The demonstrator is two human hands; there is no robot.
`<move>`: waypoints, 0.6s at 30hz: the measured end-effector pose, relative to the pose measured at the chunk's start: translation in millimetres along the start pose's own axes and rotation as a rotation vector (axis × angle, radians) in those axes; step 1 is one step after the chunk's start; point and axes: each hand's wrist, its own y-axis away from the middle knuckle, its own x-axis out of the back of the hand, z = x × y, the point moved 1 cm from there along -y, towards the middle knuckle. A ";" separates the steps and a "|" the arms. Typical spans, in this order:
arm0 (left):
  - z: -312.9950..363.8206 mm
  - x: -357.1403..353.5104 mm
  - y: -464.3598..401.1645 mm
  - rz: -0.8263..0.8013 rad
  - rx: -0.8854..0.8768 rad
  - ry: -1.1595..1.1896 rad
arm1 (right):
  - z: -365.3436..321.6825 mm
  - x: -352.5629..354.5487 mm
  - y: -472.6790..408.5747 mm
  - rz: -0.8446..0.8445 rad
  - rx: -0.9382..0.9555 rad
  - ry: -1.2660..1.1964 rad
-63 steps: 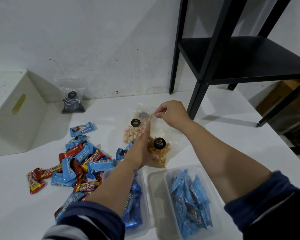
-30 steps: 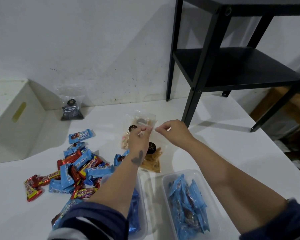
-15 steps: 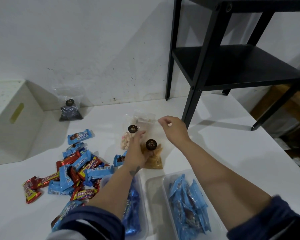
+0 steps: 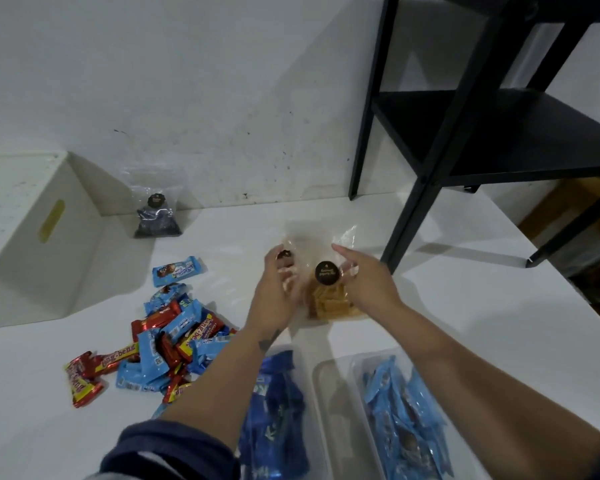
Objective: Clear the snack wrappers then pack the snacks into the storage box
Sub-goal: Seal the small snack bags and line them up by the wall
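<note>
Both hands have let go of the clear pouch of tan wafer sticks (image 4: 329, 299) standing on the white desk (image 4: 465, 306): left hand (image 4: 279, 289) and right hand (image 4: 364, 284) now flank it, grip relaxed and holding nothing, so packing awaits.

We see glossy foil candy wrappers (image 4: 174, 337), clear plastic snack bags (image 4: 329, 292), translucent plastic containers (image 4: 340, 382), a matt black shelf (image 4: 499, 133), and a smooth white desk (image 4: 465, 323).

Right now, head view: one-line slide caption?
Both hands, left hand and right hand, at clear snack bag on white table.
</note>
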 end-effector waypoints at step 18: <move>-107.3 171.1 -63.9 -0.228 0.349 -0.971 | -176.2 -169.0 -156.9 -0.118 0.175 -0.159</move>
